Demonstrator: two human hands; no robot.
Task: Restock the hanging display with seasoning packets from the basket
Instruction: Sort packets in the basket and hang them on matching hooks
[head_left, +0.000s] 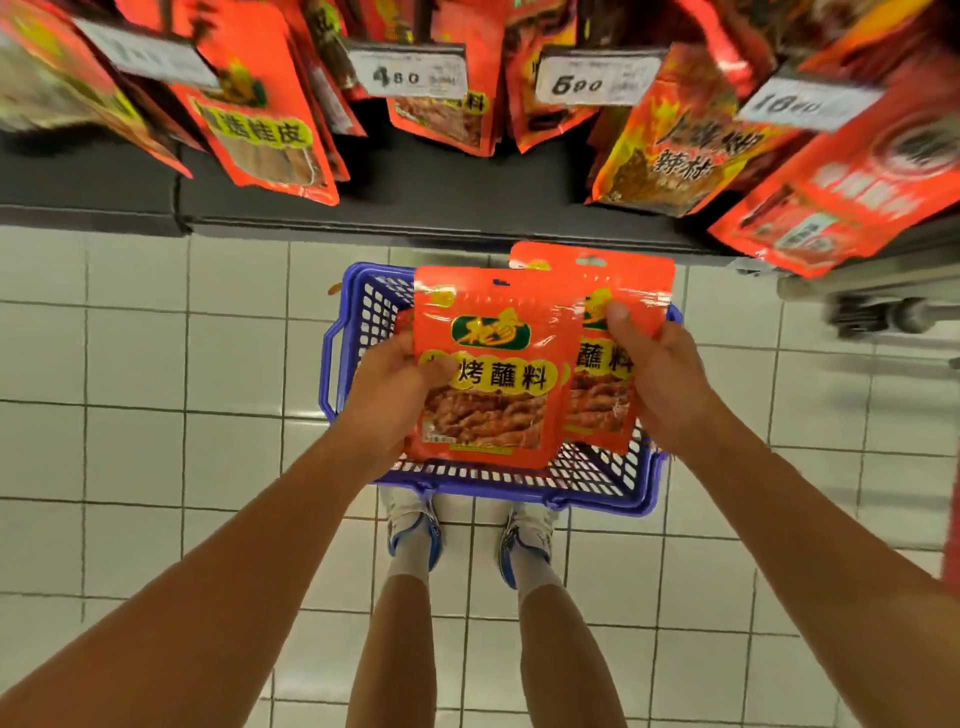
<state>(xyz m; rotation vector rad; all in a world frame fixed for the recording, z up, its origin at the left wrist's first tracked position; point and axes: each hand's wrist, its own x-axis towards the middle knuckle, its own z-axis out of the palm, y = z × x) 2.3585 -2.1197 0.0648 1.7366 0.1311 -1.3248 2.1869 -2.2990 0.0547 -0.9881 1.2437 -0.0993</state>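
Observation:
Two red seasoning packets overlap above the blue plastic basket (353, 312) on the floor. My left hand (392, 384) grips the front packet (493, 364) by its left edge, thumb on its face. My right hand (660, 374) holds the rear packet (618, 322) by its right edge, thumb pressed near its top. The rear packet sits partly behind the front one. Both packets have a hang hole at the top. Red packets hang on the display (441, 98) above, with price tags reading 4.80 (410, 78) and 5.00 (592, 80).
A dark shelf base (415, 202) runs under the hanging packets. White tiled floor (156, 415) lies around the basket. My two feet in white and blue shoes (415, 525) stand just behind the basket. A blurred metal cart part (883, 312) is at the right.

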